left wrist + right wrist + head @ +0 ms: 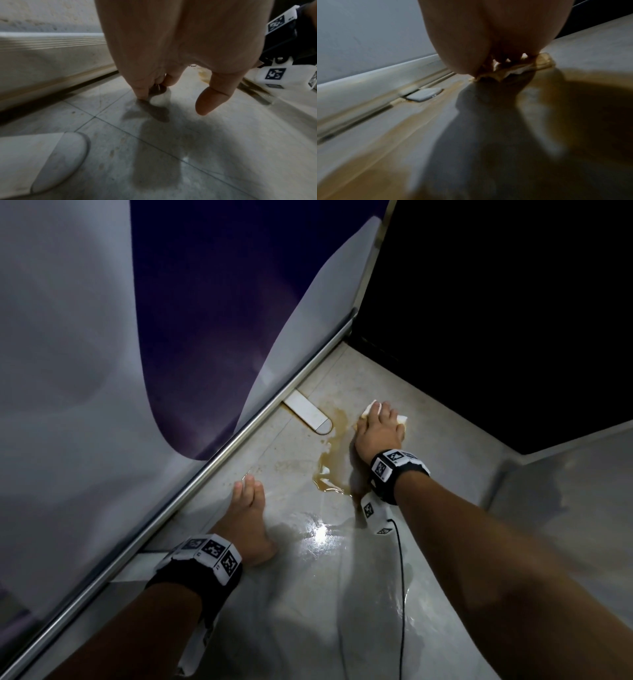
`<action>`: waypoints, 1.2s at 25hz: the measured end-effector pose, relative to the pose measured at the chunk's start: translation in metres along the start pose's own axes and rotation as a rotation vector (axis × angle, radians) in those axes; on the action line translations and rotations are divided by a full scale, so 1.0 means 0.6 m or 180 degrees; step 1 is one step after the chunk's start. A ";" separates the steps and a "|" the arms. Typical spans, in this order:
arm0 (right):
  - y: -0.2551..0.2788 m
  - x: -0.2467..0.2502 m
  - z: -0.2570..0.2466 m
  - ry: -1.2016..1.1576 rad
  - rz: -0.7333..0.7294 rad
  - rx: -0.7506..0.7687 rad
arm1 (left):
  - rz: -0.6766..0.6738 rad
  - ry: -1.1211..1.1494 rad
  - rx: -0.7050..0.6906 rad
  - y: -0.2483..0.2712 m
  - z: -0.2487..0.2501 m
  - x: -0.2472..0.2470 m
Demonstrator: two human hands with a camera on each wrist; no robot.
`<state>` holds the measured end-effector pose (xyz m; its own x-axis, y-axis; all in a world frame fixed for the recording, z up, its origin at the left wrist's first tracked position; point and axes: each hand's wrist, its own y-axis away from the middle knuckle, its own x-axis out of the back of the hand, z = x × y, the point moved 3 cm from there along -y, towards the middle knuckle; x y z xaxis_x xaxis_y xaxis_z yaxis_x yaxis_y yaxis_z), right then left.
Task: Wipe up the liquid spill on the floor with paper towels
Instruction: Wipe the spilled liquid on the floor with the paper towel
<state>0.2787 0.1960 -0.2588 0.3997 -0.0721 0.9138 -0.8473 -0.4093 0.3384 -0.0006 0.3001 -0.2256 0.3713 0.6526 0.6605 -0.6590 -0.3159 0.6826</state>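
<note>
Your right hand (376,433) presses flat on the paper towel (401,419) at the far end of the brown spill (329,470). Its fingers lie spread over the towel. From there the spill runs near and left, toward your wrist. Your left hand (246,508), holding nothing, props its fingertips on the floor (445,542) farther left.

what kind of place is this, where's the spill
Probably an indoor doorway or entrance: a pale tiled floor runs along the metal bottom rail of a frosted glass panel, with a flat metal floor plate beside it. The brown spill lies by that plate, under the right hand pressing a paper towel.
</note>
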 end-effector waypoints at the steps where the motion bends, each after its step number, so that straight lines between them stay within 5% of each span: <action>1: 0.001 0.000 0.007 0.0062 0.0036 0.0234 | -0.0014 -0.0007 -0.0009 0.001 0.001 0.000; 6: 0.057 0.000 0.083 0.0022 -0.0126 0.1228 | -0.0116 0.0053 0.0020 0.005 0.008 0.008; 15: 0.212 -0.048 0.079 0.0040 -0.0288 0.0578 | -0.0097 0.0126 0.0018 0.001 0.004 0.002; 23: 0.313 -0.088 0.053 0.0128 -0.0372 0.0816 | 0.0029 0.0013 0.0065 -0.007 -0.004 -0.011; 30: 0.331 -0.087 0.090 0.0311 0.0643 0.1126 | 0.0105 0.0115 0.0048 -0.004 -0.002 -0.013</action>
<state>0.1081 0.0696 -0.2514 0.1883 -0.1033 0.9767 -0.7261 -0.6842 0.0676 -0.0028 0.2965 -0.2331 0.3256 0.6659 0.6713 -0.6604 -0.3480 0.6654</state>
